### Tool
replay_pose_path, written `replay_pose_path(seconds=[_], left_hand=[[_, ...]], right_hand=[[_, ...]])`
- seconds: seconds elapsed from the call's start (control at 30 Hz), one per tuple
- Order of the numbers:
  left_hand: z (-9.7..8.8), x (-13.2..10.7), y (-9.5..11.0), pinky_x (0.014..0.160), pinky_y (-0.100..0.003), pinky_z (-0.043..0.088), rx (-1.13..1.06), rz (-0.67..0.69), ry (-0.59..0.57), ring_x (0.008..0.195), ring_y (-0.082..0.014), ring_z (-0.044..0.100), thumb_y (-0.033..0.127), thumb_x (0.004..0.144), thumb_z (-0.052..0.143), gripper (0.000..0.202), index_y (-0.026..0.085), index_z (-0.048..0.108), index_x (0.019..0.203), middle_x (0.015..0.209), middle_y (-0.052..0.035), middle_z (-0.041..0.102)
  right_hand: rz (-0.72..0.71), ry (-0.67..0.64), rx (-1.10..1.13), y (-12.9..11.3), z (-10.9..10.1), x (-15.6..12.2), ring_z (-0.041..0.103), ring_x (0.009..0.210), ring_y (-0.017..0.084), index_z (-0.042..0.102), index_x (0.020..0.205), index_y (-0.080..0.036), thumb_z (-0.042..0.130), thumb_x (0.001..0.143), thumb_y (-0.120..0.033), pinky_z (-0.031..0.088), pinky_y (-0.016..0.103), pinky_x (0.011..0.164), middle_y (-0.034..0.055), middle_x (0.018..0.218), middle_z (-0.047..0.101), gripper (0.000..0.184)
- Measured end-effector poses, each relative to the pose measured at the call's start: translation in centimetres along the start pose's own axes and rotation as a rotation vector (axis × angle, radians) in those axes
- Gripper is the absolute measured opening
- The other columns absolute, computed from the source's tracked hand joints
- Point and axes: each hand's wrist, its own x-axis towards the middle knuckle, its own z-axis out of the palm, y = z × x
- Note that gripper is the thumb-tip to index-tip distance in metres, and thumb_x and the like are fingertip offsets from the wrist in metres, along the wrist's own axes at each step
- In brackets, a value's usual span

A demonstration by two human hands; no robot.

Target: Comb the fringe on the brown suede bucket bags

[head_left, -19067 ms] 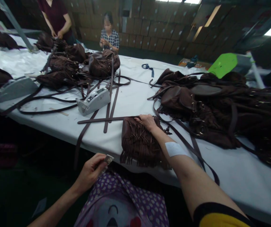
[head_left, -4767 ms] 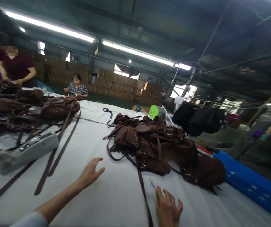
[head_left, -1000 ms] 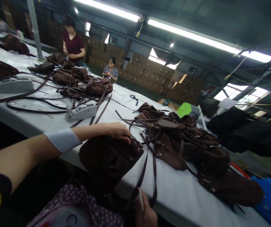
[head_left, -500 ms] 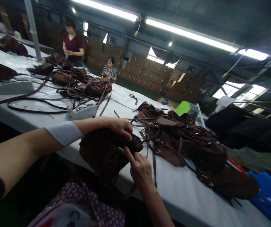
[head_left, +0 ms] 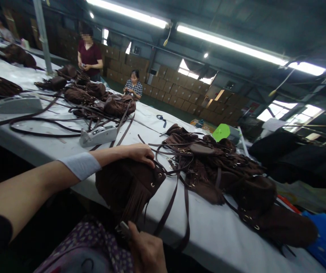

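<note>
A dark brown fringed bag lies at the table's near edge, its fringe hanging toward me and several metal eyelets showing at its right end. My left hand is closed on the bag's top edge, a pale band round the wrist. Low in front of me, just below the fringe ends, my right hand grips a small grey comb-like tool. Its toothed side faces left and is partly lost in shadow. Dark straps trail from the bag's right side over the table edge.
A heap of brown bags lies to the right, another pile at the back left. A grey tape dispenser stands left of my bag on the white-covered table. Two people stand or sit beyond the table.
My right hand has come down and toward me, from the bag's eyelet end to below the fringe. The fringe and eyelets now show. My left hand has shifted slightly left.
</note>
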Motion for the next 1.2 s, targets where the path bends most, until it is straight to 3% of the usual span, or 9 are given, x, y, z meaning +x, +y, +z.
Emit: replay_pose_path(seconds=[0.1, 0.23, 0.4, 0.53, 0.63, 0.77, 0.83, 0.97, 1.2], left_hand=[[0.4, 0.3, 0.6, 0.05, -0.023, 0.027, 0.104, 0.007, 0.058, 0.053, -0.0117, 0.05, 0.052, 0.083, 0.057, 0.036, 0.019, 0.068, 0.072, 0.059, -0.0007, 0.061], [0.6, 0.3, 0.8, 0.053, -0.023, 0.031, 0.159, -0.024, 0.117, 0.056, -0.0137, 0.054, 0.053, 0.082, 0.058, 0.036, 0.02, 0.067, 0.073, 0.061, -0.0011, 0.063], [0.4, 0.5, 0.7, 0.071, -0.027, 0.044, -0.045, -0.128, 0.176, 0.076, -0.0173, 0.061, 0.046, 0.081, 0.063, 0.031, 0.015, 0.065, 0.082, 0.078, -0.0039, 0.066], [0.8, 1.1, 2.1, 0.083, -0.036, 0.047, -0.118, -0.113, 0.199, 0.092, -0.0191, 0.061, 0.034, 0.087, 0.057, 0.026, 0.014, 0.062, 0.103, 0.104, -0.0084, 0.065], [1.8, 0.5, 3.8, 0.087, -0.029, 0.046, -0.337, -0.033, 0.138, 0.103, -0.0186, 0.06, 0.02, 0.085, 0.052, 0.036, 0.016, 0.055, 0.121, 0.116, -0.009, 0.064], [4.8, -1.8, 5.3, 0.091, -0.029, 0.045, -0.896, 0.149, -0.242, 0.111, -0.0217, 0.057, 0.021, 0.073, 0.065, 0.064, 0.018, 0.045, 0.134, 0.124, -0.0058, 0.06], [6.9, -2.7, 5.7, 0.081, -0.026, 0.048, -0.829, 0.09, -0.298, 0.096, -0.02, 0.062, 0.028, 0.072, 0.069, 0.047, 0.017, 0.06, 0.117, 0.106, -0.0026, 0.068], [11.5, -2.7, 6.0, 0.058, -0.02, 0.044, -0.362, -0.051, -0.146, 0.062, -0.0134, 0.06, 0.027, 0.082, 0.058, 0.017, 0.015, 0.069, 0.081, 0.072, -0.0019, 0.067], [16.3, -0.3, 4.7, 0.073, -0.03, 0.047, -0.134, -0.206, 0.103, 0.084, -0.0229, 0.065, 0.03, 0.091, 0.046, 0.026, 0.015, 0.067, 0.086, 0.087, -0.0106, 0.069]], right_hand=[[-0.014, 0.038, 0.015, -0.5, 0.3, -0.1, 0.056, 0.047, 0.015, 0.042, 0.138, -0.016, 0.037, 0.089, -0.019, 0.047, 0.023, 0.048, 0.0015, 0.06, 0.062, 0.05], [0.292, -0.025, 0.367, -1.4, -0.5, 0.0, 0.064, 0.061, 0.016, 0.054, 0.13, -0.022, 0.04, 0.091, -0.035, 0.053, 0.023, 0.058, 0.0029, 0.076, 0.068, 0.043], [0.625, 0.098, 0.696, -1.6, -3.1, 1.9, 0.062, 0.099, 0.025, 0.061, 0.125, -0.022, 0.055, 0.085, -0.051, 0.051, 0.035, 0.088, 0.0056, 0.102, 0.07, 0.049], [0.765, 0.201, 0.851, -0.5, -4.8, 4.3, 0.062, 0.073, 0.02, 0.062, 0.124, -0.021, 0.067, 0.076, -0.055, 0.054, 0.029, 0.062, 0.0037, 0.073, 0.066, 0.059], [0.87, 0.267, 0.951, 0.5, -5.3, 4.9, 0.046, 0.044, 0.01, 0.059, 0.126, -0.018, 0.067, 0.075, -0.056, 0.038, 0.019, 0.039, -0.0041, 0.05, 0.05, 0.064], [0.93, 0.287, 1.086, 1.6, -5.0, 4.8, 0.034, 0.038, 0.005, 0.053, 0.131, -0.018, 0.068, 0.076, -0.051, 0.028, 0.015, 0.035, -0.008, 0.047, 0.043, 0.066], [0.935, 0.266, 1.134, 2.3, -4.6, 4.8, 0.033, 0.038, 0.005, 0.053, 0.131, -0.016, 0.069, 0.076, -0.05, 0.028, 0.015, 0.036, -0.0085, 0.045, 0.043, 0.067], [0.941, 0.274, 1.174, 3.1, -3.5, 4.7, 0.029, 0.036, 0.004, 0.052, 0.131, -0.015, 0.068, 0.077, -0.05, 0.025, 0.014, 0.034, -0.0103, 0.043, 0.038, 0.067], [0.942, 0.252, 1.144, 2.1, -2.0, 3.0, 0.022, 0.034, 0.004, 0.045, 0.137, -0.014, 0.064, 0.08, -0.051, 0.023, 0.015, 0.032, -0.0123, 0.042, 0.032, 0.071]])
